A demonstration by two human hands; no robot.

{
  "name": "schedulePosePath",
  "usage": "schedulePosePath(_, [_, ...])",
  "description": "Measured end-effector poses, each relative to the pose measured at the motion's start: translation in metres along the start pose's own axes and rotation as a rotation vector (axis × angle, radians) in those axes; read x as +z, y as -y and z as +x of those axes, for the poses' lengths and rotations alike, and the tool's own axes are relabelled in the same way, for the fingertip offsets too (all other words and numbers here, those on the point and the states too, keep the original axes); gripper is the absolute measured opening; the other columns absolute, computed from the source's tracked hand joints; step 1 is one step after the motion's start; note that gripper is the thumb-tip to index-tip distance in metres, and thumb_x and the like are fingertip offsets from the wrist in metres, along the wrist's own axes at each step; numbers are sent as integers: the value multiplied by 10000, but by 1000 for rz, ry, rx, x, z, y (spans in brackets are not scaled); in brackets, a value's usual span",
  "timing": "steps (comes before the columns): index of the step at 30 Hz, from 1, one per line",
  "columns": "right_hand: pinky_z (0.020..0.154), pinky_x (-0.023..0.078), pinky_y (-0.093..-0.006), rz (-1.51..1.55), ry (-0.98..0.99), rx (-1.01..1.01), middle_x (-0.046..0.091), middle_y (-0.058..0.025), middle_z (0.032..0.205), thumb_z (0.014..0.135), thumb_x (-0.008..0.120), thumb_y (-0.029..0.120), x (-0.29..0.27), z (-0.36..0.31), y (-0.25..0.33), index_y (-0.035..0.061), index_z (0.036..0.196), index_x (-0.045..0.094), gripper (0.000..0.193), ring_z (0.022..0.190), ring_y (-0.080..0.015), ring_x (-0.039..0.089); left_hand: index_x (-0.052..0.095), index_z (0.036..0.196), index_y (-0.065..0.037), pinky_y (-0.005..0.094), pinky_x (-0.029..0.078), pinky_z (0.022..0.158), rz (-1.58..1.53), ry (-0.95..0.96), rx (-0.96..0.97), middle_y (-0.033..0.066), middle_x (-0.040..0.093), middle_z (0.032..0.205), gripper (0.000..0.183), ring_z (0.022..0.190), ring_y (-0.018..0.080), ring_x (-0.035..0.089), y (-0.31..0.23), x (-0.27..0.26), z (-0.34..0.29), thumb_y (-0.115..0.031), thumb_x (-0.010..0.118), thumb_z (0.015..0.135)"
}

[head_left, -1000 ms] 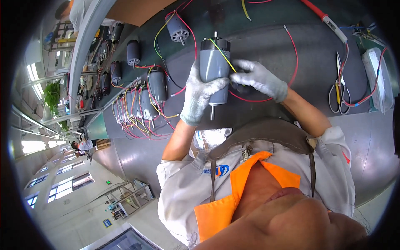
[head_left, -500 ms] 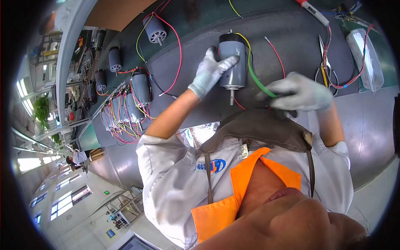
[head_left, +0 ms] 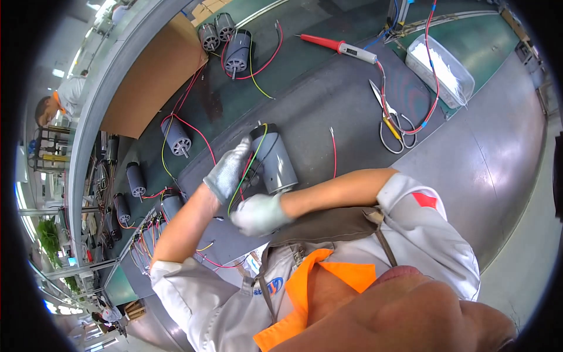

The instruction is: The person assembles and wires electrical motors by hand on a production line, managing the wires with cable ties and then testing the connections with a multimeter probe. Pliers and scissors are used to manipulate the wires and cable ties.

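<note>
A grey electric motor with a black end cap lies tilted on the dark mat in front of me. My left hand, in a pale glove, is against its left side; a stretched digit reaches up beside the cap, the other fingers partly hidden behind wires. Crossing below the motor, my right forearm brings my gloved right hand to its lower left. A green-yellow wire loops from the cap down to the right hand, whose closed, slightly blurred fingers hold it. Red wire also runs between the hands.
Scissors and a red-and-white pen-shaped tool on a cable lie to the right. Beyond sits a clear plastic box with white contents. Other motors with loose wires stand left and far. A brown board leans at the far left.
My right hand has crossed from the motor's right to its lower left, bringing the green-yellow wire round. The left hand no longer lies over the motor's body. The view has shifted.
</note>
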State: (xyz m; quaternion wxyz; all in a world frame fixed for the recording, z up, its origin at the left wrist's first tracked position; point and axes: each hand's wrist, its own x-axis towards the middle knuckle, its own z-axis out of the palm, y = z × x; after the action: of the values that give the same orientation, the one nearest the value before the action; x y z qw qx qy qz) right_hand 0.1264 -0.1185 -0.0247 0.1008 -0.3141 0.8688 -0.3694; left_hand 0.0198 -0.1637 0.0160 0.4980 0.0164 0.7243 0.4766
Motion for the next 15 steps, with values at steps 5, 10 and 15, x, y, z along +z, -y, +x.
schedulePosePath(5, [629,564,-456,-95,48,-104,701,-176,782,739,681,109,51,48,20,-26,923,645,232,760,-350,714,702,891,-72,365,457,565,622,-84,-157,122,613,679,759,601,256,619,-6,-14,28,-738,343,952])
schedulePosePath(10, [890,522,-477,264,37,-181,663,-233,1130,915,601,396,-46,-50,-12,42,1311,541,535,1064,-372,645,666,858,-14,523,487,732,993,-250,257,297,627,748,707,768,476,613,43,-38,64,-615,329,1014])
schedulePosePath(15, [754,543,-293,332,-851,308,692,-103,1054,931,645,160,-148,-292,-95,-22,1129,670,270,902,-172,670,633,871,-62,518,497,612,1108,-601,725,214,636,683,434,657,419,634,72,-27,48,-405,430,1043])
